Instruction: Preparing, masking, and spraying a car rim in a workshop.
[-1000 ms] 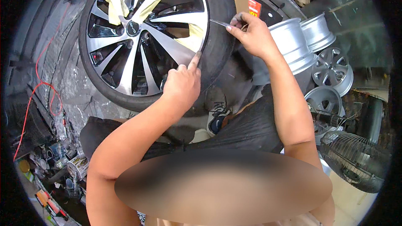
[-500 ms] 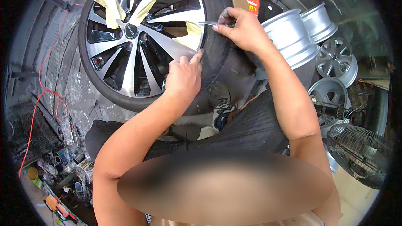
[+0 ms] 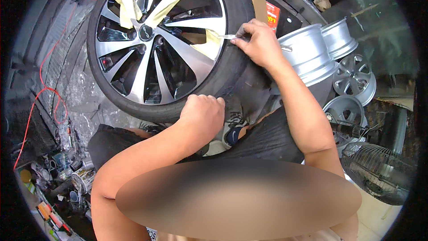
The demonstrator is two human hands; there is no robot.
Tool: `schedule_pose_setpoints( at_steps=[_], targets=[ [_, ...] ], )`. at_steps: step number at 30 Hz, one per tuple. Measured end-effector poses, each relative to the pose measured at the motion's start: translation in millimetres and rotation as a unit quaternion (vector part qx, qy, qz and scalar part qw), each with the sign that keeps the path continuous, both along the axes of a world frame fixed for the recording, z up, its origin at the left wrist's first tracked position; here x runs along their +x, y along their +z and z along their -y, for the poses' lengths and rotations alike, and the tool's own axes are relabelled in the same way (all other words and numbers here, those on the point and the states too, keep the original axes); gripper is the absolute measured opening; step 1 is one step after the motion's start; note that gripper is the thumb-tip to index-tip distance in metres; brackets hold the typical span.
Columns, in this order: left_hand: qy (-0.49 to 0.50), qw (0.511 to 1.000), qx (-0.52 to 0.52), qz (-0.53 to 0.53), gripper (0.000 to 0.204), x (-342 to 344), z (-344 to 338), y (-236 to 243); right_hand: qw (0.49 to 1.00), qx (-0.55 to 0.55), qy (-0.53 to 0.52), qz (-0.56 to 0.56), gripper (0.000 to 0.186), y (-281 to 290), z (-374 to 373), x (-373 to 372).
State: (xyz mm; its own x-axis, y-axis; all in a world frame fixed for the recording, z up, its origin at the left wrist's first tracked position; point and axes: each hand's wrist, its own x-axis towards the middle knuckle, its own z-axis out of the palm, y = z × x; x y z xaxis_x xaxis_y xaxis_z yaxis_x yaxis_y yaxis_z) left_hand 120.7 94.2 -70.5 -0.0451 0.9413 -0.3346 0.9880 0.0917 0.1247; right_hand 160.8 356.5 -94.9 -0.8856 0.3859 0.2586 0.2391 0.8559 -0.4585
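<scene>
An alloy wheel [image 3: 147, 78] with dark and silver spokes lies inside a black tyre [image 3: 238, 58]. Strips of pale yellow masking tape [image 3: 168, 8] cover some spokes, and another piece of tape [image 3: 209, 44] sits at the rim's right side. My right hand [image 3: 258, 42] pinches a thin, pale, blade-like strip [image 3: 226, 37] between thumb and fingers, its tip at that tape by the rim edge. My left hand [image 3: 203, 114] is closed, knuckles up, over the tyre's near edge; its curled fingertips are hidden, along with anything in them.
Several bare silver wheels [image 3: 307, 49] stand at the right, with a wire-caged fan [image 3: 376, 169] nearer me. An orange cord [image 3: 44, 88] runs across the left floor. Cans and tools [image 3: 73, 178] clutter the lower left. My shoe [image 3: 234, 127] is close to the tyre.
My left hand has drawn back from the rim toward me, its extended finger now curled in. My right hand keeps its pinch near the tape. The whole view has shifted slightly.
</scene>
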Motion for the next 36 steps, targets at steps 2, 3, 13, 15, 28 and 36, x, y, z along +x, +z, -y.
schedule_pose_setpoints(
  at_steps=[2,3,13,15,28,36],
  targets=[
    [0.0,1.0,0.008,0.003,0.015,0,5,0,0.999,0.038,0.003,0.013,0.026,-3,7,-4],
    [-0.009,1.0,-0.006,0.002,0.015,0,7,1,0.999,0.042,-0.002,0.011,0.026,-6,12,-6],
    [-0.027,1.0,-0.01,-0.002,0.017,-1,20,4,0.992,0.068,-0.03,0.1,0.022,2,29,-20],
    [-0.019,1.0,-0.015,0.005,0.018,-2,21,7,0.992,0.068,-0.036,0.1,0.023,3,24,-20],
    [-0.008,0.999,-0.032,0.025,0.02,-2,27,10,0.992,0.063,0.016,0.11,0.028,-1,19,-28],
    [-0.019,0.999,-0.023,0.021,0.021,2,27,3,0.99,0.098,0.02,0.095,0.027,5,12,-29]
  ],
)
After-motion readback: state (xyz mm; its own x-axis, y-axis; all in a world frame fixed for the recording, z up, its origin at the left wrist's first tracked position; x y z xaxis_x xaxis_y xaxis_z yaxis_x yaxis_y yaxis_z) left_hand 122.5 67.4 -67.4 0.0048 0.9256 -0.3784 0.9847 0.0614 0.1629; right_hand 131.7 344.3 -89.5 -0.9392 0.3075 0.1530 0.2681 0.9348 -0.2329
